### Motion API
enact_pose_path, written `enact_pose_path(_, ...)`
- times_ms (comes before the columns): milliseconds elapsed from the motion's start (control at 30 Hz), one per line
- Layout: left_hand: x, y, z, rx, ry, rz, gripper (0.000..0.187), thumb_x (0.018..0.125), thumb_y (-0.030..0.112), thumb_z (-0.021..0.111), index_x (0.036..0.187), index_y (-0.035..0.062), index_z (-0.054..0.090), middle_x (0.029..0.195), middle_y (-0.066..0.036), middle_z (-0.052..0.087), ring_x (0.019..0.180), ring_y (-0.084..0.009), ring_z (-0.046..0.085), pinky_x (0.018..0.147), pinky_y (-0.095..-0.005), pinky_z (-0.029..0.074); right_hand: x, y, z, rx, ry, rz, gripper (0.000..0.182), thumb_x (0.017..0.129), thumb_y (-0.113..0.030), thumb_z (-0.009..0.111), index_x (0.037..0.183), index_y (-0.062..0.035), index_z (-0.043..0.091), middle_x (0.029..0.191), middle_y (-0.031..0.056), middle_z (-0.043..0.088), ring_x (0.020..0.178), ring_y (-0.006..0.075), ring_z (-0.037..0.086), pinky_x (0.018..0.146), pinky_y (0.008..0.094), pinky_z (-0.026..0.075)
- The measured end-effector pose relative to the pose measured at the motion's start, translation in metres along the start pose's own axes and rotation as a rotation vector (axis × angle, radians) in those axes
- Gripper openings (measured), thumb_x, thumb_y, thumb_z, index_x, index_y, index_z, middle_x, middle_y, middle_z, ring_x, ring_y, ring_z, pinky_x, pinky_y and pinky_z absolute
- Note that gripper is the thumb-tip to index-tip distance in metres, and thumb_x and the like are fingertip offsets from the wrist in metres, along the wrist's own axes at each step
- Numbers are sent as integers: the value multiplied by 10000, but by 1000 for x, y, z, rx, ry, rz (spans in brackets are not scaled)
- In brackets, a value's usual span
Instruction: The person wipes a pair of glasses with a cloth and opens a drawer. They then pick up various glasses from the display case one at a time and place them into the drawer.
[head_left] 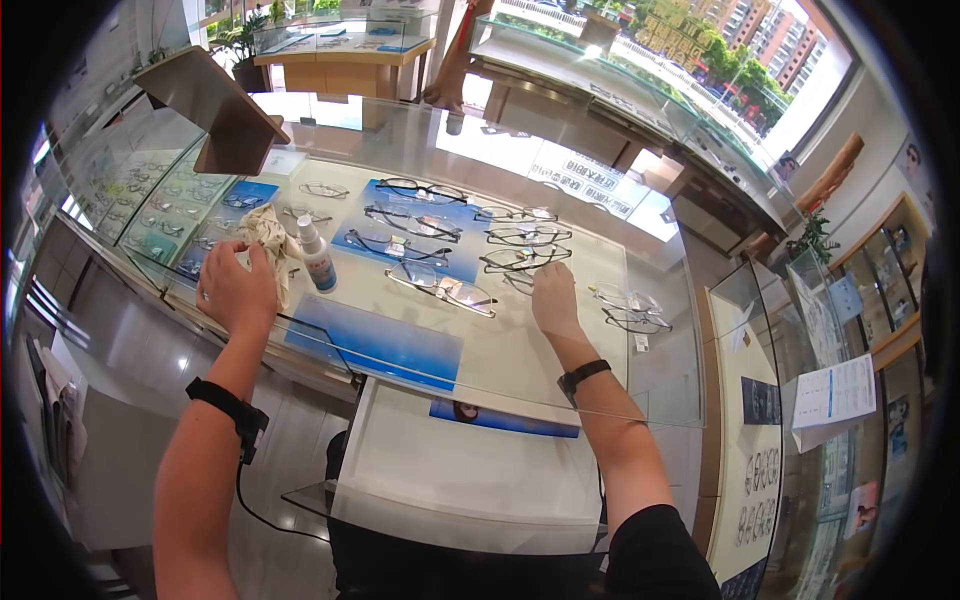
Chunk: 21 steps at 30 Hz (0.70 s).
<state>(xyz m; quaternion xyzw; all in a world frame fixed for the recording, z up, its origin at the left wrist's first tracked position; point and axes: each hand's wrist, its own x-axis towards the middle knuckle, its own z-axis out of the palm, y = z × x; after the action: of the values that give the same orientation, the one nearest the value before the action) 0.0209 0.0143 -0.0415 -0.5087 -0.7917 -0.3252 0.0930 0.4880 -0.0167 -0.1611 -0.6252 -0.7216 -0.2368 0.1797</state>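
My left hand (pixel 240 287) is closed on a crumpled beige cloth (pixel 268 238) at the left of the glass counter. Right beside the cloth stands a white spray bottle (pixel 316 256) with a blue label. Over the right part of the counter, my right hand (pixel 554 298) has its fingers pressed together near the lower end of a column of eyeglasses (pixel 525 259); what they hold, if anything, is hidden. Another column of glasses (pixel 415 222) lies partly on a blue mat (pixel 375 246).
An open white drawer (pixel 465 470) juts out below the counter. A brown tilted stand (pixel 215 110) is at the back left. Two pairs of glasses (pixel 636 320) lie right of my right hand. A paper sign (pixel 833 393) stands on the right-hand case.
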Motion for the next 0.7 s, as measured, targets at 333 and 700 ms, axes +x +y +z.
enact_pose_path(333, 3, -9, 10, 47, 41, 34, 291, 968, 431, 584, 1105, 182, 648, 1299, -7, 638, 1305, -219, 522, 1105, -479, 305, 34, 35, 100, 73, 238, 5, 107, 798, -38, 580, 718, -31, 651, 824, 171, 655, 828, 331, 646, 752, 436, 517)
enact_pose_path(700, 4, -7, 7, 48, 27, 36, 294, 964, 429, 585, 1089, 170, 648, 1246, -18, 663, 1273, -226, 545, 1076, -488, 325, 28, 6, 71, 409, 0, 309, 146, 920, -100, 537, 994, -33, 644, 1027, 145, 659, 1033, 335, 612, 903, 456, 467)
